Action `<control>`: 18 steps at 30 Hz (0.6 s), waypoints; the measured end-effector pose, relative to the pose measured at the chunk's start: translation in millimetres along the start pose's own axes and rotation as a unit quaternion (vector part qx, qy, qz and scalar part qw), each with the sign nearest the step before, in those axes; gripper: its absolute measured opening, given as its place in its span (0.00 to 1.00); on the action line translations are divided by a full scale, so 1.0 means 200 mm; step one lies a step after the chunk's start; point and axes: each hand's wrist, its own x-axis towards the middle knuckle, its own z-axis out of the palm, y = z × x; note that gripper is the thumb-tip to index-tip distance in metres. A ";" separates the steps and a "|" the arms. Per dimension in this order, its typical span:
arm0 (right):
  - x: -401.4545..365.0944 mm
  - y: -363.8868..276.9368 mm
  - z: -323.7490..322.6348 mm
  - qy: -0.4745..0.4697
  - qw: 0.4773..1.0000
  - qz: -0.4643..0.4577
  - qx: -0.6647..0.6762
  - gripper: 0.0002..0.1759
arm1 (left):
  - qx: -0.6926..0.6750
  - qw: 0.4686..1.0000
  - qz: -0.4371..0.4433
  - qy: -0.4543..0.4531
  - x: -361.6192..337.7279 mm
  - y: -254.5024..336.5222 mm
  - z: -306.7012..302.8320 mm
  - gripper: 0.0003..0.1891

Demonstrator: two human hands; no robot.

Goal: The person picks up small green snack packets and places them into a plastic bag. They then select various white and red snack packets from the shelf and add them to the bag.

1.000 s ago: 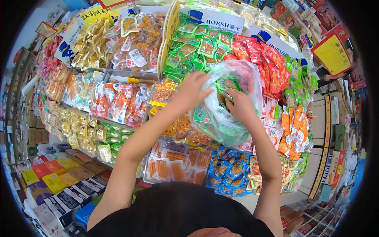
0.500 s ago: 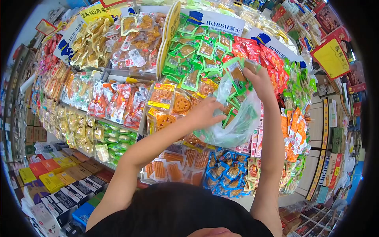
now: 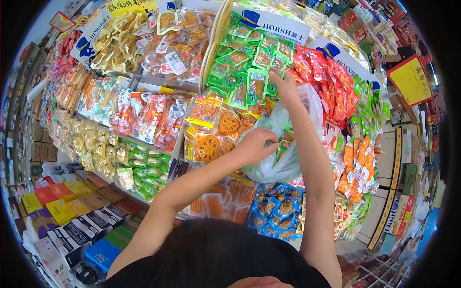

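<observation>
My left hand [image 3: 257,145] grips the rim of a clear plastic bag [image 3: 288,153] that hangs in front of the snack shelves and holds several green packets. My right hand [image 3: 285,85] is raised above the bag at the bin of green snack packets [image 3: 249,62], its fingers on a green packet [image 3: 258,86] at the bin's lower edge. Lotus-root packets [image 3: 211,139] lie just left of my left hand. Red packets [image 3: 326,77] fill the bin to the right of my right arm.
Tiered bins of packaged snacks cover the whole display, with blue packets [image 3: 278,211] low down and orange ones [image 3: 357,163] at right. Stacked boxes [image 3: 72,225] line the floor at lower left. A yellow price sign [image 3: 411,79] hangs at upper right.
My right hand came out of the bag with a green packet, rose, and now sits at the green packet bin. My left hand slid down along the bag's rim and the bag sagged.
</observation>
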 end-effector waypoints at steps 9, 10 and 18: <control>-0.14 -0.05 -0.21 0.073 0.935 -0.227 -0.263 0.25 | -0.043 0.994 -0.081 0.062 -0.03 0.03 0.00 0.09; -0.24 -0.12 -0.25 0.048 0.945 -0.244 -0.214 0.21 | -0.049 0.993 -0.081 0.066 -0.03 0.02 0.00 0.09; -0.55 -0.06 -0.40 -0.135 0.917 -0.150 -0.344 0.20 | -0.100 0.977 -0.105 0.155 -0.05 -0.04 0.06 0.09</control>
